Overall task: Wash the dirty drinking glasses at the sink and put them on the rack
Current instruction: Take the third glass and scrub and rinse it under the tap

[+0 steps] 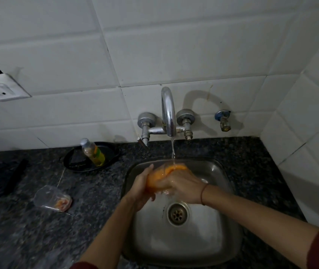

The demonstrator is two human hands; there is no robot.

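Over the steel sink [183, 249], under the thin stream from the curved chrome tap [168, 111], I hold a clear drinking glass [166, 171] clouded orange. Whether that orange is residue or a scrub pad, I cannot tell. My left hand [141, 189] cups it from below with fingers curled round it, and my right hand [181, 188] wraps over it from the other side. Its long axis runs from my left palm up and right toward the water. A second clear tumbler [52, 199] lies on its side on the speckled dark granite counter [28, 230], left of the sink with its orange-stained end toward the basin, so my left hand is nearer. No rack shows here.
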